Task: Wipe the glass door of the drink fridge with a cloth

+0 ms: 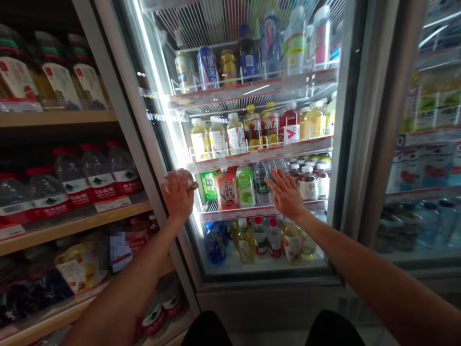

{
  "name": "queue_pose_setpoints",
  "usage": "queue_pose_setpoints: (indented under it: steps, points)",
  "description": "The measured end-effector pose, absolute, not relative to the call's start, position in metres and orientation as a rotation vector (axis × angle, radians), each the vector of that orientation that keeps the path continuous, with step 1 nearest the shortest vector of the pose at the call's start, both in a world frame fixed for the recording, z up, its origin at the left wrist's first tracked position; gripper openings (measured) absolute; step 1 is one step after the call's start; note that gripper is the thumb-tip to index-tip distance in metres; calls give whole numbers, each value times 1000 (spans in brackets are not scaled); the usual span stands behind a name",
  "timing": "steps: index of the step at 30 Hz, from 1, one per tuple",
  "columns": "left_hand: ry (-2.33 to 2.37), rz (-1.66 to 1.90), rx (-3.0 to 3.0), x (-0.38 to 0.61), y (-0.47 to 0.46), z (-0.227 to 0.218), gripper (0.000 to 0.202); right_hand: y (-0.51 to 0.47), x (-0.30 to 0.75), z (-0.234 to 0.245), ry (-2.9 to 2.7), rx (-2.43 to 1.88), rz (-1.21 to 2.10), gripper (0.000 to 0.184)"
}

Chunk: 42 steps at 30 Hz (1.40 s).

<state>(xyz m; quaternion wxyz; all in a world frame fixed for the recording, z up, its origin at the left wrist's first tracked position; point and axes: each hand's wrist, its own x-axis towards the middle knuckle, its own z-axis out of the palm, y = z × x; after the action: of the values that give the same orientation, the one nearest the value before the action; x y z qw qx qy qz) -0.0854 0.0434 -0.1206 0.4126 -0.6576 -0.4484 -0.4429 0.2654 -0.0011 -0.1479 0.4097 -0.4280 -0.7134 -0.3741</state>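
Note:
My left hand (178, 194) curls around a pale, shiny object (190, 181), mostly hidden by the fingers, at the left side of a lit glass-door drinks fridge (268, 281). My right hand (284, 193) is flat against the glass with its fingers spread, nothing in it. Just behind that hand stand a pink-labelled drink bottle (226, 190) and a green-labelled bottle (245, 186). Rows of bottles and cans fill the wire shelves above and below.
Wooden shelves at the left (72, 228) hold large plastic bottles with red caps (68, 180) and packaged goods. A second glass fridge door (421, 144) stands at the right. Two dark rounded shapes (207, 330) rise at the bottom edge.

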Motion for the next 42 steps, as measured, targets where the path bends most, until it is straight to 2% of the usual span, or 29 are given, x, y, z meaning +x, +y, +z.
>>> queue_pose_setpoints:
  steps: [2, 7, 9, 12, 14, 18, 20, 21, 24, 26, 28, 32, 34, 38, 40, 42]
  points:
    - [-1145, -1114, -1680, -76, 43, -117, 53, -1, 261, -149, -1761, -1096, -927, 59]
    - [-594, -526, -2146, -49, 35, -130, 45, 0, 260, -150, -1758, -1100, -936, 62]
    - [-706, -656, -2074, -51, 38, -118, 44, -1, 265, -150, -1794, -1097, -949, 61]
    - [-1138, -1161, -1680, -55, 46, -91, 50, -1, 267, -150, -1819, -1092, -945, 60]
    - [-1210, -1268, -1563, -49, 47, -84, 52, -1, 264, -151, -1788, -1097, -935, 60]
    - [-707, -704, -2031, -29, 39, -92, 43, -1, 260, -153, -1749, -1097, -932, 60]
    - [-587, -560, -2130, -29, 38, -87, 42, -1, 263, -152, -1778, -1077, -951, 60]
    - [-652, -630, -2107, -33, 40, -79, 41, -1, 265, -152, -1795, -1066, -964, 60]
    - [-1143, -1184, -1765, -42, 46, -50, 47, 1, 268, -153, -1819, -1050, -977, 59]
    - [-1354, -1426, -1540, -40, 47, -39, 51, 1, 267, -154, -1794, -1061, -959, 61]
    - [-1284, -1334, -1630, -29, 44, -41, 51, 2, 265, -155, -1768, -1064, -946, 63]
    - [-757, -732, -2047, -17, 39, -50, 44, 1, 265, -155, -1785, -1050, -964, 60]
    - [-815, -821, -1967, -24, 42, -41, 44, 1, 267, -154, -1802, -1052, -973, 57]
    - [-1216, -1337, -1547, -32, 48, -20, 52, 1, 266, -155, -1806, -1061, -947, 54]
    - [-1161, -1269, -1624, -24, 47, -22, 52, 2, 264, -156, -1788, -1064, -922, 55]
    - [-938, -971, -1889, -15, 43, -27, 50, 2, 264, -156, -1779, -1066, -912, 56]
